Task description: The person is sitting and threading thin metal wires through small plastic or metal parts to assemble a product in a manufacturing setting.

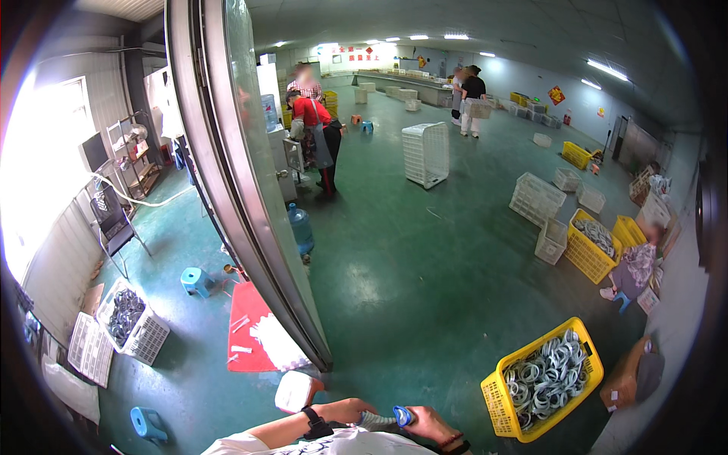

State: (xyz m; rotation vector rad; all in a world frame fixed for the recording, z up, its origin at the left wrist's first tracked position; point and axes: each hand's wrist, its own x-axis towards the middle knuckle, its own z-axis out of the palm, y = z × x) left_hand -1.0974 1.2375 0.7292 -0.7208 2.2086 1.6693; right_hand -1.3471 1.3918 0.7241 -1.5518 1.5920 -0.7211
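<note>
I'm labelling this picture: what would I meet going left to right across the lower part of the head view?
Blue stool, white-topped orange item, left hand, striped grey piece, small blue item, right hand, yellow basket of rings, brown box.

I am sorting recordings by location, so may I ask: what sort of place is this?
Probably a factory workshop: a yellow crate full of grey ring-shaped parts, white crates about the green floor, and a person in red wearing an apron.
</note>
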